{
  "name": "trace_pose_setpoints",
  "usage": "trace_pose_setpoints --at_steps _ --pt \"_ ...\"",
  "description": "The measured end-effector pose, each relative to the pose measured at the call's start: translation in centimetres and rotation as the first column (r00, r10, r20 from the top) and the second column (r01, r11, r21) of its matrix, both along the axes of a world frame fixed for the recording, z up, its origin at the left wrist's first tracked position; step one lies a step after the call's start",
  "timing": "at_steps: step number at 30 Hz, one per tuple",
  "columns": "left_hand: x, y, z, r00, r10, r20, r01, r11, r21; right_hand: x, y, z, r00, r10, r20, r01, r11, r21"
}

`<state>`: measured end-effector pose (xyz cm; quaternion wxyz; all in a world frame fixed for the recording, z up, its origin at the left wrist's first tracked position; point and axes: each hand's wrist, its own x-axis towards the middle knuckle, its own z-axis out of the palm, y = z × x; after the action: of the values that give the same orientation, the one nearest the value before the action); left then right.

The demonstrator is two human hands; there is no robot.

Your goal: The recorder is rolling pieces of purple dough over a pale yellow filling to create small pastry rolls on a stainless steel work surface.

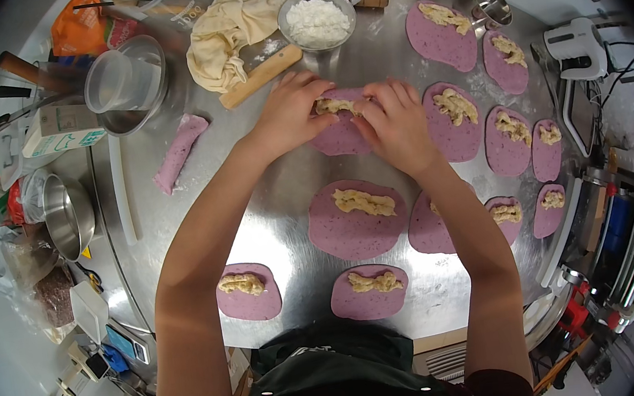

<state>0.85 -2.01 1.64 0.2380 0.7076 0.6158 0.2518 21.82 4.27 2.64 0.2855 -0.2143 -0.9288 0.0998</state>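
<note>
My left hand and my right hand meet over a flat purple dough piece at the middle of the metal table. Fingers and thumbs of both hands pinch its far edge, at the two ends of a strip of pale yellow filling. Part of that edge is hidden under my fingers. Just nearer to me lies another purple dough oval topped with filling. To the left, a rolled purple dough log rests by itself.
Several filled dough ovals cover the table's right side; my right forearm hides part of one. Beyond my hands are a wooden rolling pin, a bowl of white powder and a cream cloth. Clear bowls stand at the far left.
</note>
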Motion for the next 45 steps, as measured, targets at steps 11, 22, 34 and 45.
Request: trace_pose_setpoints --at_steps 11,22,34,45 --pt "0.1 -0.4 -0.7 0.994 0.03 0.108 -0.035 0.998 0.053 0.5 -0.4 -0.6 0.994 -0.053 -0.094 0.055 0.998 0.018" --pt "-0.3 2.7 -0.8 1.0 0.016 0.003 -0.016 1.0 -0.009 -1.1 2.7 -0.6 0.991 -0.102 0.081 0.124 0.931 -0.345" --pt "0.6 2.6 0.5 0.994 -0.013 -0.106 0.009 0.999 -0.033 -2.3 3.1 -0.4 0.945 -0.067 0.321 0.186 0.916 -0.354" --pt "1.2 0.2 0.0 0.983 0.05 -0.177 -0.01 0.975 0.223 -1.7 2.1 -0.1 0.968 -0.02 0.249 0.077 0.972 -0.222"
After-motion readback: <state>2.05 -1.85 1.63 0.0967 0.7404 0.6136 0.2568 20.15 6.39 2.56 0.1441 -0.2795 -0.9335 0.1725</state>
